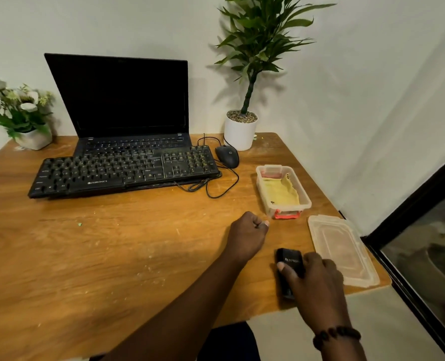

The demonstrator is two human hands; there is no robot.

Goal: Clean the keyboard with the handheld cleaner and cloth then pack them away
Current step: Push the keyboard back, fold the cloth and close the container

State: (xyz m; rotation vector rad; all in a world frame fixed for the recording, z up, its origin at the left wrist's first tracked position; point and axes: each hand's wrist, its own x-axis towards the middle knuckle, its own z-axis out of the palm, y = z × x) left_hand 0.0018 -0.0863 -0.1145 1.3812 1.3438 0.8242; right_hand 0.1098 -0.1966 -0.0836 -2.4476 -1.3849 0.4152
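Note:
A black keyboard (123,169) lies across the base of an open laptop at the back of the wooden table. A clear plastic box (304,198) with red clips holds a yellow cloth (281,192) at the right. Its clear lid (342,250) lies loose near the table's right edge. The black handheld cleaner (289,259) lies on the table in front of the box, and my right hand (317,285) grips it from the right side. My left hand (247,234) rests on the table in a loose fist, just left of the box, holding nothing.
The laptop (119,97) stands open with a dark screen. A black wired mouse (227,155) and its looped cable lie between keyboard and box. A potted plant (240,130) stands at the back right, a flower pot (34,138) at the back left. The table's edge (372,286) is close on the right.

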